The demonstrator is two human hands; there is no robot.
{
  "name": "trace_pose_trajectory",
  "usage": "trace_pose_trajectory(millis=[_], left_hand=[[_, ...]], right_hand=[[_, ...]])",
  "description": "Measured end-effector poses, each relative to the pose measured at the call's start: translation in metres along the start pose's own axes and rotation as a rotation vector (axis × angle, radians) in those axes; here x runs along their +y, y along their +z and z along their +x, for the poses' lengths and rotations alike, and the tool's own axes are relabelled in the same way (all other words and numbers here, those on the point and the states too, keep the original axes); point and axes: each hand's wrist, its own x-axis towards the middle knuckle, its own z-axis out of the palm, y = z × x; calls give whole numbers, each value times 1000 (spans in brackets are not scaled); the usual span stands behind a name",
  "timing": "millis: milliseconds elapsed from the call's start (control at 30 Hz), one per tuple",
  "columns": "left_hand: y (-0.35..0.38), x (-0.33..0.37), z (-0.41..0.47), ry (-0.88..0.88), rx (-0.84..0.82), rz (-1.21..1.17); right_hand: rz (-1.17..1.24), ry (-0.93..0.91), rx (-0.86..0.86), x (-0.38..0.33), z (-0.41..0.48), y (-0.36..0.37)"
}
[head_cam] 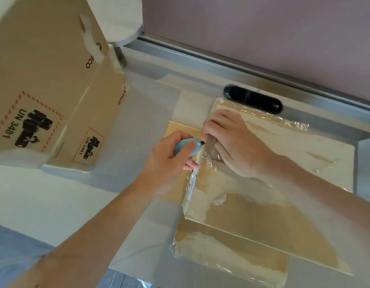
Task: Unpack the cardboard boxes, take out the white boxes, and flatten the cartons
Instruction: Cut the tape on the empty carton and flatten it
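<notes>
Cartons (45,80) stand left; dark obj (252,99), maybe plastic, behind flat carton (263,215).

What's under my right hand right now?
The right hand rests on a taped cardboard carton, its fingers pinching clear tape beside the blue cutter. Whatever lies beneath the carton is hidden.

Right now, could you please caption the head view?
Left hand holds blue cutter at taped carton; right hand pinches the tape.
</notes>
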Motion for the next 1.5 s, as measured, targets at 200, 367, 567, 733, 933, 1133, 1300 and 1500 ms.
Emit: trace_pose_trajectory(millis=[200, 367, 567, 733, 933, 1133, 1300, 1500], left_hand=[[2, -4, 0, 62, 11, 44], [3, -5, -1, 81, 15, 45], [5, -1, 1, 98, -4, 121], [2, 3, -2, 127, -21, 171], [4, 2, -8, 149, -3, 212], [7, 1, -15, 168, 39, 252], [7, 1, -20, 134, 41, 286], [6, 5, -23, 125, 38, 353]], right_hand=[[-23, -7, 15, -1, 2, 3], [-18, -11, 40, 1, 2, 6], [-31, -31, 46, 2, 2, 8], [-83, -34, 40, 2, 2, 10], [-110, -35, 43, 3, 1, 12], [-107, -35, 57, 3, 1, 13], [-99, -39, 59, 2, 1, 13], [-75, -39, 74, 1, 0, 11]])
